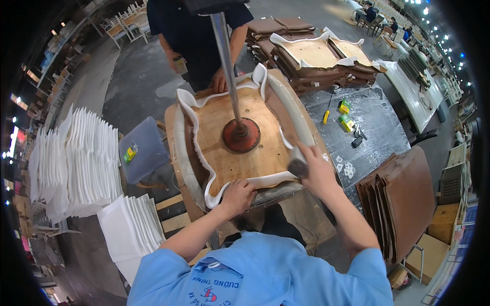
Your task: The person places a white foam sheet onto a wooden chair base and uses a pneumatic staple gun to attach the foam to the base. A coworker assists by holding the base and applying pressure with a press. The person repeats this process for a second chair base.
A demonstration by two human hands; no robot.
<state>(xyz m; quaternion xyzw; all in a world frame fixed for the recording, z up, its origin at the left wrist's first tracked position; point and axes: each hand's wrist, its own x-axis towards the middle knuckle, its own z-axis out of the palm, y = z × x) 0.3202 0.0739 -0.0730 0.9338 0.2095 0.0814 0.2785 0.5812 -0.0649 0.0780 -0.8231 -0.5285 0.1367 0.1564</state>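
Observation:
A wooden seat panel (214,153) lies underside up in front of me, with white padding (201,171) and brown covering (275,109) folded up around its edges. A red round press foot (241,135) on a metal rod bears down on its middle. My left hand (239,197) is closed over the padding at the near edge, fingers bent inward. At the near right corner my right hand (317,171) grips a grey hand tool (297,166) with a dark end; motion blur hides its exact kind. A padded ring-like frame (179,153) surrounds the seat.
Across from me a co-worker (196,41) has one hand at the far edge and a small tool in the other. Stacked brown covers (403,199) and a plastic-covered table (367,117) with small boxes stand right. White foam sheets (76,163) and a chair (145,148) are left.

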